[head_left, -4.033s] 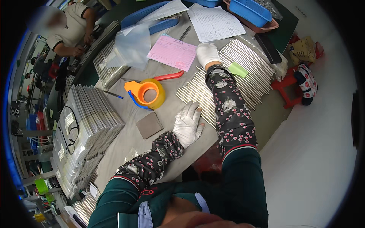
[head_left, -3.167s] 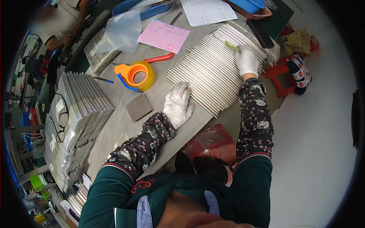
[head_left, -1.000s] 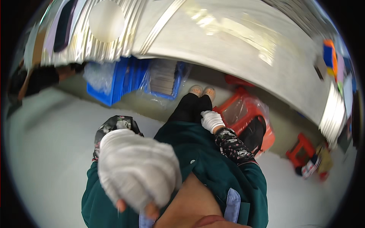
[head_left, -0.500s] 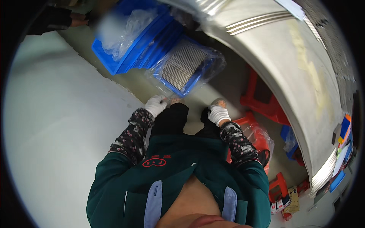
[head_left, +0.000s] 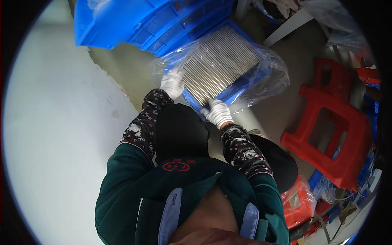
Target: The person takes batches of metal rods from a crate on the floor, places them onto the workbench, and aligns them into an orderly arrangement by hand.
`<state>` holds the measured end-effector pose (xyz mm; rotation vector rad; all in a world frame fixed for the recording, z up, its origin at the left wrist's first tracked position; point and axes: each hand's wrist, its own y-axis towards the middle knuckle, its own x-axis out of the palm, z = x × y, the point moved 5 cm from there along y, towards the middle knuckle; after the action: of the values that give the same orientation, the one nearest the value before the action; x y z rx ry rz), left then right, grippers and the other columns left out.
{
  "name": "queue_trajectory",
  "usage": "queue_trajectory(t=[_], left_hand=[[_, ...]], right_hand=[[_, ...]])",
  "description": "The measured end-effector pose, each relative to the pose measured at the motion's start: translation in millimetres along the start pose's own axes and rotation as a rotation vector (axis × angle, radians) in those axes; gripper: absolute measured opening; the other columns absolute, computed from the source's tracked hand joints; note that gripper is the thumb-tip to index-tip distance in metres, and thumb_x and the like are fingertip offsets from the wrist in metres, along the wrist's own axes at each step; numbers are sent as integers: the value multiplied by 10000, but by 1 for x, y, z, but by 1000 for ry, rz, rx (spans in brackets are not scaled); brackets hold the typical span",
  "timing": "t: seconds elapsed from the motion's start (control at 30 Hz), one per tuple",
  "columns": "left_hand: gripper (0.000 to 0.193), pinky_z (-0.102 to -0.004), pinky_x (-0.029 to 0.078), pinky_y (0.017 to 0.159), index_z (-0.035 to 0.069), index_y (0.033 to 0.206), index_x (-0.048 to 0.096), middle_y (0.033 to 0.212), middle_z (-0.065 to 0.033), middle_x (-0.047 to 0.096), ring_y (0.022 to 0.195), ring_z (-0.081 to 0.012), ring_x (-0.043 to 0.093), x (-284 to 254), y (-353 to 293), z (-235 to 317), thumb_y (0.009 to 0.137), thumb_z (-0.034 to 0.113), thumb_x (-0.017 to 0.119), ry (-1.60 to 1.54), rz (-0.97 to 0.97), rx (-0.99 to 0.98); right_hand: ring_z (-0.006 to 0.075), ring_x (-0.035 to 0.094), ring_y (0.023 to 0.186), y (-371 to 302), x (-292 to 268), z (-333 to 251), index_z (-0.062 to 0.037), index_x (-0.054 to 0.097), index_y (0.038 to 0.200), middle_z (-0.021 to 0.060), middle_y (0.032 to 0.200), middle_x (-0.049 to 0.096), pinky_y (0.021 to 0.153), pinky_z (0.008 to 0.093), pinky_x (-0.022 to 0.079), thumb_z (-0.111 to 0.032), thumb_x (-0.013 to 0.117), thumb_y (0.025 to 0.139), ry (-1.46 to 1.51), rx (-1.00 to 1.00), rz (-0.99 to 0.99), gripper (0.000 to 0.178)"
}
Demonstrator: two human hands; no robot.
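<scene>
Long thin metal rods lie side by side in a shallow blue crate lined with a clear plastic bag. My left hand, in a white glove, is closed at the crate's left side, against the bag. What its fingers pinch is hidden. My right hand, gloved too, has its fingers bent over the near rim, beside the rod ends. Its fingertips look dark. My knees are bent close to the crate.
Several stacked blue crates stand just beyond the rods. Red plastic stools are on the right, with a bagged red stool nearer me. A pale panel or tabletop fills the left side. A whitish leg slants at the back.
I have crouched lower and closer to the crate. Both hands moved forward from beside my legs to its left side and near rim. The large pale curved surface on the right left view.
</scene>
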<state>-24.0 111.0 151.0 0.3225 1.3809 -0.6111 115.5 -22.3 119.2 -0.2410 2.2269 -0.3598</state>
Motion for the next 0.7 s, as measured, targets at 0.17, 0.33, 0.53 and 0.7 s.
queue_trajectory(t=[0.17, 0.33, 0.53, 0.7], left_hand=[[601, -350, 393, 865, -3, 1043, 466, 1123, -156, 447, 1020, -301, 453, 43, -20, -42, 573, 242, 750, -357, 513, -372], [782, -324, 397, 856, -36, 1168, 386, 1135, -165, 472, 1056, -240, 464, 101, -51, -77, 594, 340, 760, -607, 198, -833], [448, -325, 447, 710, -8, 1032, 554, 898, -129, 614, 774, -202, 580, 130, -43, -72, 731, 307, 655, -519, -526, -709], [285, -247, 448, 621, 18, 976, 587, 827, -46, 601, 691, -113, 552, 123, -34, -56, 809, 248, 568, -1425, -231, -812]], right_hand=[[220, 597, 743, 19, 89, 1, -78, 576, 830, 106, 772, 608, 632, 349, 433, -399, 622, 666, -537, -95, 21, 363], [261, 611, 627, 28, 83, -4, -61, 616, 694, 105, 655, 604, 562, 366, 467, -471, 651, 614, -408, -170, -51, 420], [304, 599, 694, 38, 84, 11, -94, 608, 764, 144, 715, 608, 622, 400, 471, -199, 503, 749, -215, -162, -215, 149], [313, 587, 745, 35, 73, 24, -86, 617, 825, 159, 785, 607, 672, 383, 463, -239, 498, 783, -49, -55, -232, 198]])
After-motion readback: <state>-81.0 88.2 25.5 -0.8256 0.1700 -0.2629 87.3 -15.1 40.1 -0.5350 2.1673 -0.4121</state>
